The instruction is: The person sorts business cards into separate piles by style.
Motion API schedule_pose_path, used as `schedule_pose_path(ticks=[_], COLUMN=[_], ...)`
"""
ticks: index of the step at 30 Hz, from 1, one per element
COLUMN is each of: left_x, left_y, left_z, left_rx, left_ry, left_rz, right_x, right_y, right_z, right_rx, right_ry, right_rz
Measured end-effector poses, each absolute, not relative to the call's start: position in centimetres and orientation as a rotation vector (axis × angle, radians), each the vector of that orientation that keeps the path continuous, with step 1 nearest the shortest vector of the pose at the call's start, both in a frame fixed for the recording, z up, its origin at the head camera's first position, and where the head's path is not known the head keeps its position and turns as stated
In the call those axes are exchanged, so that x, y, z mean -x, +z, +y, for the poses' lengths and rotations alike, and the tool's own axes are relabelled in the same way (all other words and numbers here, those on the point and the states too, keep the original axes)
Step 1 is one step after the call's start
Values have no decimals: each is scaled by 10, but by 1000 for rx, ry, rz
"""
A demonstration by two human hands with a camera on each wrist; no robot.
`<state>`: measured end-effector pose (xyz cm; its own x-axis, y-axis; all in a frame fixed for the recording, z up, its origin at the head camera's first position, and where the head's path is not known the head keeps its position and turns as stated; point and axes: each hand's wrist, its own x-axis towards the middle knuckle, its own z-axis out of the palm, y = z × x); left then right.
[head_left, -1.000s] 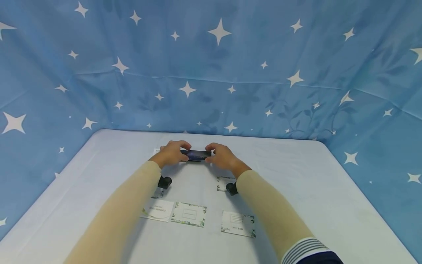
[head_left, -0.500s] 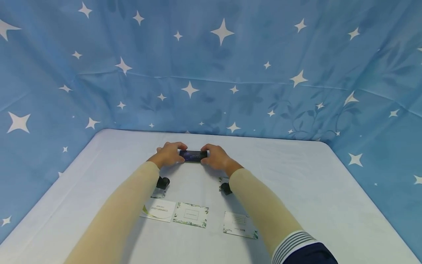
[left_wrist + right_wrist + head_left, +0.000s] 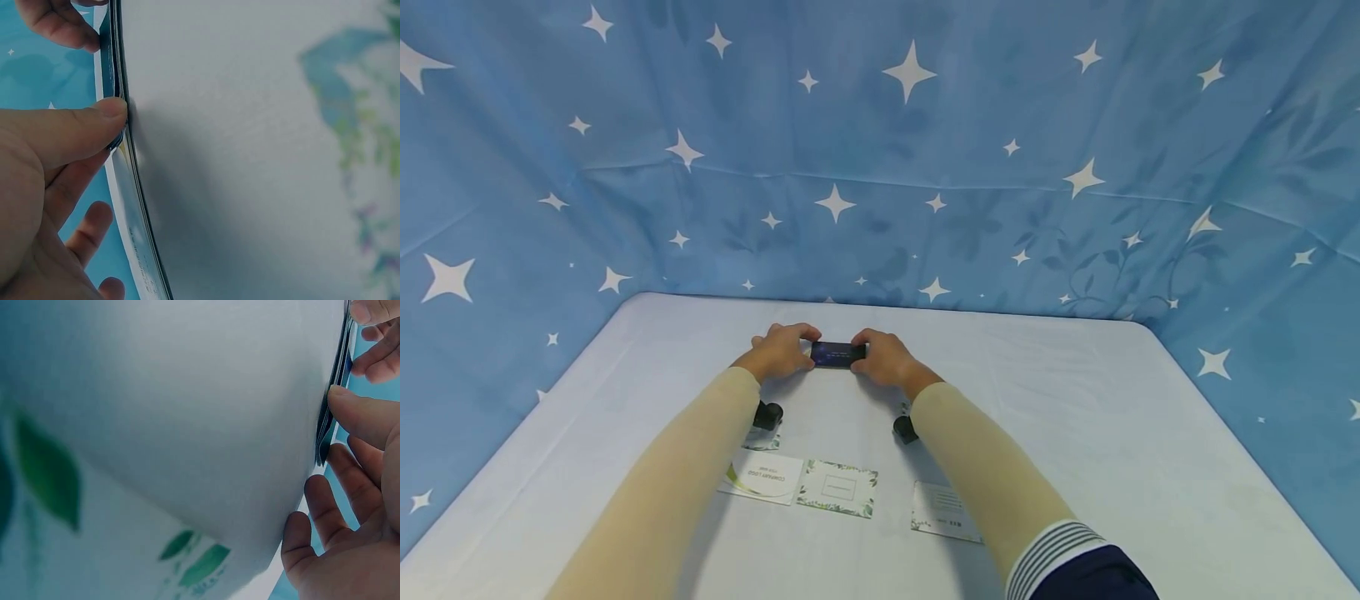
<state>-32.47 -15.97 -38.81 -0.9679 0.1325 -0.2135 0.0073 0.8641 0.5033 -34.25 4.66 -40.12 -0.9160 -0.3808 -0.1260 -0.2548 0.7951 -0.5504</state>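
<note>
A small bundle of dark blue cards [image 3: 833, 355] lies between my two hands near the far side of the table. My left hand [image 3: 777, 352] pinches its left end with thumb and fingers. At the right end, my right hand [image 3: 885, 359] pinches it the same way. Thin layered edges of the cards [image 3: 325, 425] show beside the right thumb in the right wrist view. In the left wrist view, a pale printed card [image 3: 134, 234] extends past the left fingers, which partly hide the bundle's end.
White cards lie nearer on the white table [image 3: 1075, 433]: one marked company logo [image 3: 763, 477], a leaf-bordered one [image 3: 838, 488] and a lined one [image 3: 940, 508]. Others are partly hidden under the forearms. A starry blue curtain [image 3: 880, 167] rises behind the table.
My right hand has moved left, closer to my left hand. The dark blue cards span a narrower width and overlap more. The right forearm has swung left over the lined card.
</note>
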Motion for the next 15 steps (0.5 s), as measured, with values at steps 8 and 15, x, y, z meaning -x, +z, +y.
schedule_pose_path(ticks=[8,15], left_x=[326,323], left_y=[-389,-390], left_z=[-159,-159], left_rx=[-75,-90], left_ry=[755,756], left_rz=[2787,2801], right_x=[342,342], right_y=[-402,-402], right_z=[45,45], right_rx=[437,426], right_ry=[-819,-802], right_rz=[2737,2738])
